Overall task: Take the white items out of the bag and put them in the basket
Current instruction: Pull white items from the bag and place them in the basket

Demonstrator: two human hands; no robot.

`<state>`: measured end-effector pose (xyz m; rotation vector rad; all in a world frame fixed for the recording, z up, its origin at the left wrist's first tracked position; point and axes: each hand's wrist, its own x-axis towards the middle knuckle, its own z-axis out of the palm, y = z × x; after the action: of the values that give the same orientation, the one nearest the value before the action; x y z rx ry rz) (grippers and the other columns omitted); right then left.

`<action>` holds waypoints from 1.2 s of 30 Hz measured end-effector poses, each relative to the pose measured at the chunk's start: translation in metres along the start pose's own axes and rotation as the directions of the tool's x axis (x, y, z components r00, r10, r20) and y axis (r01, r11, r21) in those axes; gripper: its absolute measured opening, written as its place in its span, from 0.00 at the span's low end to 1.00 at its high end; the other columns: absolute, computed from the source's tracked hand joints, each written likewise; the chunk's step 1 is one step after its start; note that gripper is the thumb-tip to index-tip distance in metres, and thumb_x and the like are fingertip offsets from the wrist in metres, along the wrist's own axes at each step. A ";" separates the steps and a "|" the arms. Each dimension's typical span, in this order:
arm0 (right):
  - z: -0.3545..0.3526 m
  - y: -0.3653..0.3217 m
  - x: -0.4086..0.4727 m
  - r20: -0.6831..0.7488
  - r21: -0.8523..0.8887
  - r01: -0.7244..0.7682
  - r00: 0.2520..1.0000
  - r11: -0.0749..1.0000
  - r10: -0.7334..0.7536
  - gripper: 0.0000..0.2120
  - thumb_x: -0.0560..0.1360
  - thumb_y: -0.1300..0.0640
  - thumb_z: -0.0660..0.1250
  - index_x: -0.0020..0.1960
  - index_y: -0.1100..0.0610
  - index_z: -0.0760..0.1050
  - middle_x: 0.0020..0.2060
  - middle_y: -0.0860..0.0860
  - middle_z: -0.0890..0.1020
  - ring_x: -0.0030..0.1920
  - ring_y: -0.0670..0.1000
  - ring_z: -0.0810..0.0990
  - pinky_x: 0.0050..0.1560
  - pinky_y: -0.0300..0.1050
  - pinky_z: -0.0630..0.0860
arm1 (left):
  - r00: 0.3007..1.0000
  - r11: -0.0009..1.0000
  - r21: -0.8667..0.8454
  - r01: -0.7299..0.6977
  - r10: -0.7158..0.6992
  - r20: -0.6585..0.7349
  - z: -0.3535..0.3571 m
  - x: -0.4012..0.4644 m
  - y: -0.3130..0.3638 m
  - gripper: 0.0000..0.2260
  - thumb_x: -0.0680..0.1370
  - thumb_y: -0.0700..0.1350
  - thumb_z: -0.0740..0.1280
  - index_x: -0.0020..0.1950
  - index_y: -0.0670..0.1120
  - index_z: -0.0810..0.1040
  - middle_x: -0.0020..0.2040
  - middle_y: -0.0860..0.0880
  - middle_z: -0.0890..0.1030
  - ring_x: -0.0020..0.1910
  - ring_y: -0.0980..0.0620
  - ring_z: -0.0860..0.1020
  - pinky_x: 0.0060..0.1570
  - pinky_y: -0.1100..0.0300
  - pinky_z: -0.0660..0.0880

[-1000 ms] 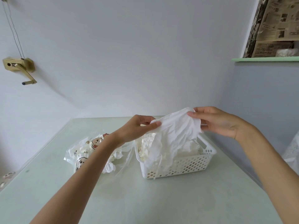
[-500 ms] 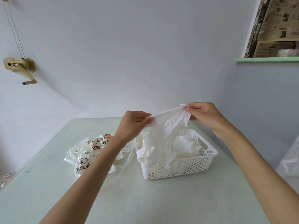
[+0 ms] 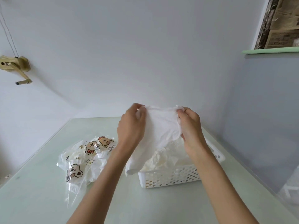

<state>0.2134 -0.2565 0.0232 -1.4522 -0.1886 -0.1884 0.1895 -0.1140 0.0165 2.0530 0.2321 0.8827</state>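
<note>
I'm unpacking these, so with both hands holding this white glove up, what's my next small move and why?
Probably lower it and let go. Both hands, left and right, pinch the glove stretched above the basket, which already holds white items; its lower end hangs past the near-left rim.

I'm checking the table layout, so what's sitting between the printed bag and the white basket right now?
In the head view, only the left forearm crosses above the gap between the bag and the basket; the visible tabletop there looks bare.

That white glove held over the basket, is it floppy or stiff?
Probably very floppy: the white glove sags between both hands, fingers dangling over the basket rim. Likely light, since fingertip pinches carry it.
</note>
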 end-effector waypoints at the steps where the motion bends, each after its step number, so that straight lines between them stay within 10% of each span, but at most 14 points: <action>1: -0.011 0.011 0.007 -0.011 -0.114 -0.017 1.000 0.993 0.016 0.10 0.80 0.56 0.59 0.41 0.53 0.72 0.32 0.47 0.71 0.31 0.45 0.69 0.29 0.36 0.65 | 0.996 0.992 0.128 -0.011 0.000 0.089 0.009 0.006 -0.006 0.10 0.81 0.51 0.58 0.56 0.53 0.78 0.51 0.50 0.81 0.50 0.43 0.78 0.46 0.54 0.71; 8: -0.076 0.086 0.055 0.008 -0.821 -0.008 1.000 0.571 0.026 0.13 0.81 0.57 0.55 0.57 0.59 0.76 0.51 0.56 0.81 0.48 0.58 0.78 0.43 0.46 0.71 | 0.872 0.833 0.440 -0.335 0.097 0.479 0.090 0.027 -0.039 0.12 0.82 0.51 0.58 0.60 0.53 0.78 0.53 0.46 0.82 0.52 0.42 0.77 0.42 0.57 0.66; 15: -0.085 0.093 0.060 0.140 -0.976 0.149 0.988 0.157 -0.071 0.13 0.83 0.55 0.53 0.59 0.59 0.72 0.53 0.57 0.80 0.52 0.59 0.78 0.42 0.45 0.67 | 0.808 0.635 0.537 -0.555 0.257 0.530 0.113 0.033 -0.052 0.17 0.81 0.59 0.58 0.63 0.52 0.74 0.53 0.49 0.82 0.50 0.44 0.79 0.39 0.57 0.64; 24: -0.089 0.078 0.056 0.127 -0.935 0.179 0.975 0.307 -0.181 0.15 0.79 0.54 0.64 0.63 0.56 0.69 0.54 0.52 0.78 0.52 0.56 0.78 0.49 0.47 0.72 | 0.876 0.826 0.376 -0.420 0.261 0.406 0.066 0.033 -0.035 0.06 0.77 0.49 0.68 0.54 0.55 0.79 0.48 0.59 0.82 0.47 0.59 0.80 0.44 0.61 0.74; 29: -0.068 0.065 0.039 0.269 -0.745 0.308 0.951 0.592 -0.155 0.04 0.75 0.59 0.67 0.48 0.51 0.77 0.38 0.44 0.78 0.37 0.43 0.77 0.40 0.39 0.72 | 0.613 0.741 0.292 -0.605 0.200 0.764 0.050 0.002 -0.036 0.04 0.78 0.51 0.66 0.51 0.55 0.80 0.47 0.60 0.82 0.46 0.60 0.80 0.46 0.59 0.76; 36: -0.067 0.088 0.040 0.312 -0.931 0.252 0.925 0.265 0.216 0.23 0.79 0.64 0.57 0.73 0.53 0.63 0.67 0.55 0.66 0.65 0.55 0.68 0.57 0.46 0.70 | 0.510 0.739 0.384 -0.554 -0.064 0.858 0.045 -0.007 -0.051 0.09 0.79 0.57 0.64 0.53 0.54 0.76 0.47 0.58 0.77 0.48 0.55 0.75 0.47 0.59 0.68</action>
<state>0.2746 -0.3140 -0.0597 -2.7968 -0.4734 0.0023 0.2217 -0.1155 -0.0436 2.9693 -0.4157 -0.2030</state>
